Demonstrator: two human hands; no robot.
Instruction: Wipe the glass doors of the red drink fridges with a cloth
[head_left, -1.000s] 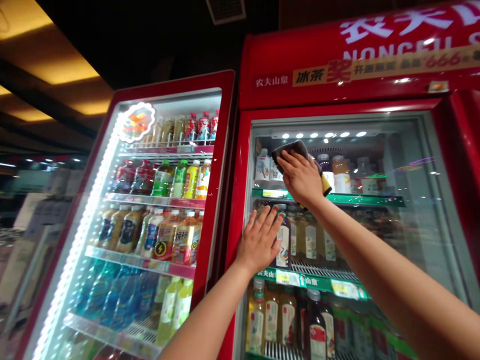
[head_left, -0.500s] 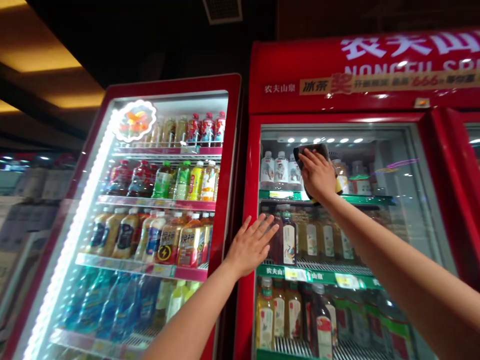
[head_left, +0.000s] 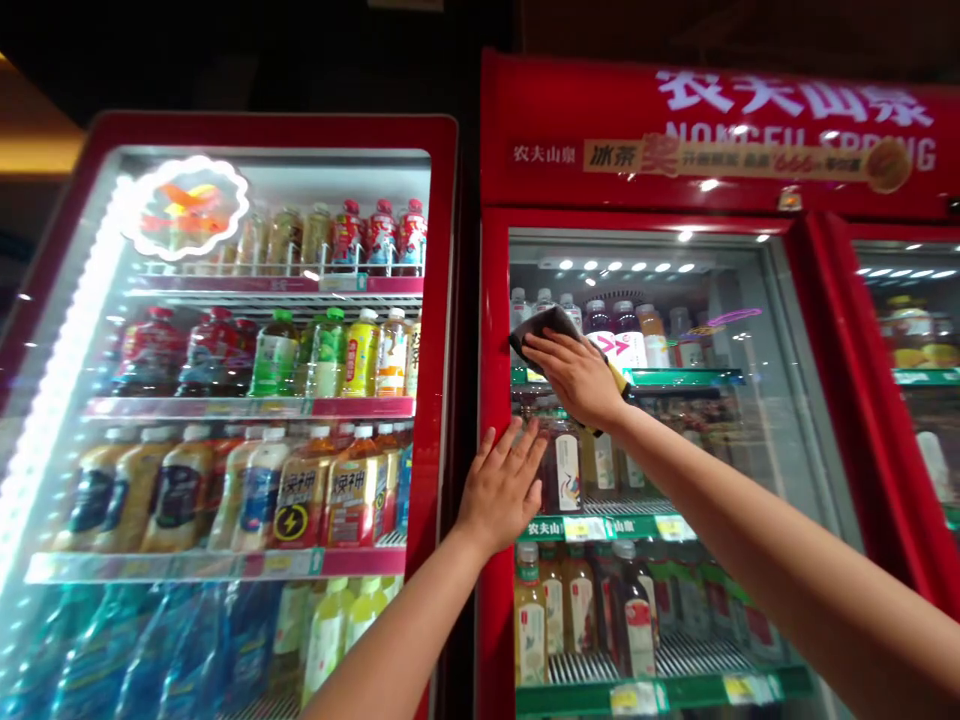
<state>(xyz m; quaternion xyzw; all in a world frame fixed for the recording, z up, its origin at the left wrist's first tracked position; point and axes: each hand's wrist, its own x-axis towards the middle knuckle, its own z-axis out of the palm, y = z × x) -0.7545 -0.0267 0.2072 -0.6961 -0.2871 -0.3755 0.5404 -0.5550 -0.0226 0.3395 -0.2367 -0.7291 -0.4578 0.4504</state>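
Observation:
My right hand (head_left: 581, 378) presses a dark cloth with a yellow edge (head_left: 541, 328) flat against the glass door (head_left: 720, 480) of a red drinks fridge. The cloth lies near the door's left side, in front of the upper shelf, and shows above and below my fingers. Lower and to the left, my left hand (head_left: 501, 490) rests with fingers spread on the red door frame (head_left: 495, 620) and the edge of the glass. It holds nothing. Bottles (head_left: 568, 470) stand on shelves behind the glass.
A second lit fridge (head_left: 442, 300) with rows of bottles stands close on the left, a dark narrow gap between them. Another red-framed door (head_left: 832, 300) adjoins on the right. A red header with white lettering (head_left: 795, 100) runs above.
My right hand has slid the cloth left and slightly down across the glass. The left hand stays on the frame. The view has shifted a little to the right.

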